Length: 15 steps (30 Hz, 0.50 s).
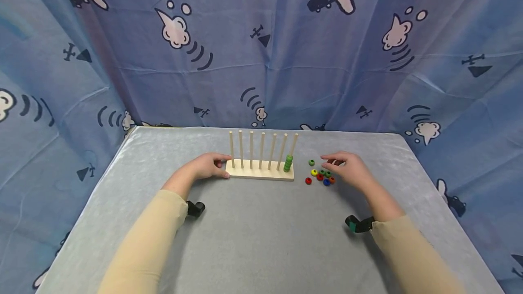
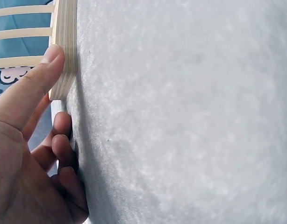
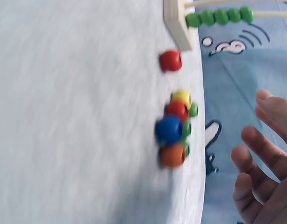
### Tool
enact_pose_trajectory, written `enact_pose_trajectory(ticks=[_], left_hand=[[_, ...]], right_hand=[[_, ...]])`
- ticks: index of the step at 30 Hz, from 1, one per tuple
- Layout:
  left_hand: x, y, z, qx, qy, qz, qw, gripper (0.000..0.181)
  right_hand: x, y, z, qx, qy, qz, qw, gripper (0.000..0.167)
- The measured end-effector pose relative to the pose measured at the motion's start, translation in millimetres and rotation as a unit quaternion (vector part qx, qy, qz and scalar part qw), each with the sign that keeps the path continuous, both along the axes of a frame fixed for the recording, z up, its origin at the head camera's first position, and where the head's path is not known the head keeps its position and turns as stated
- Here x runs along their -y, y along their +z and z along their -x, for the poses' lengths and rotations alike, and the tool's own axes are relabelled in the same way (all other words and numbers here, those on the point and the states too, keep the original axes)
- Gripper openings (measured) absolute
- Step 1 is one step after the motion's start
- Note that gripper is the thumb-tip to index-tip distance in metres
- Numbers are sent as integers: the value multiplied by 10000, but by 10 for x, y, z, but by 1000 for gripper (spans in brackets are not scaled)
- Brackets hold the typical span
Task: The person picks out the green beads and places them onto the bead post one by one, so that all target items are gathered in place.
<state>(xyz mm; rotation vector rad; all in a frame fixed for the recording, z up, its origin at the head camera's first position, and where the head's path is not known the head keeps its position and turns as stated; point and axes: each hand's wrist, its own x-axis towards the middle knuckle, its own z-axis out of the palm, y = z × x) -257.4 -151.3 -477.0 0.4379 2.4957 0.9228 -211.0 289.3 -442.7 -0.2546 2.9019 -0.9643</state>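
A pale wooden peg board [image 1: 259, 173] with a row of upright pegs stands on the table. Its rightmost peg carries a stack of several green beads [image 1: 288, 163]; the other pegs are bare. My left hand [image 1: 207, 165] grips the board's left end, thumb [image 2: 53, 58] on the front edge and a finger behind. Beyond the right end lie loose beads: a yellow bead [image 1: 314, 172], a blue bead [image 3: 169, 129], an orange bead [image 3: 173, 155], two red ones and several green ones. Just above and right of them hovers my right hand [image 1: 346, 167], fingers parted and holding nothing.
A grey cloth-covered table [image 1: 261, 230] spreads beneath everything. Behind it hangs a blue curtain [image 1: 229, 58] printed with planes and clouds. Each wrist wears a black camera mount [image 1: 359, 224]. One red bead [image 3: 170, 61] lies apart, near the board's corner.
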Motion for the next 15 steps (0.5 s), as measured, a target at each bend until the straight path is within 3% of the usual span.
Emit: enact_pose_trajectory(ticks=[15], left_hand=[[-1, -26, 12, -10, 48, -58, 10000, 68]], right_hand=[[-337, -156, 55, 265, 353, -702, 9966, 30]])
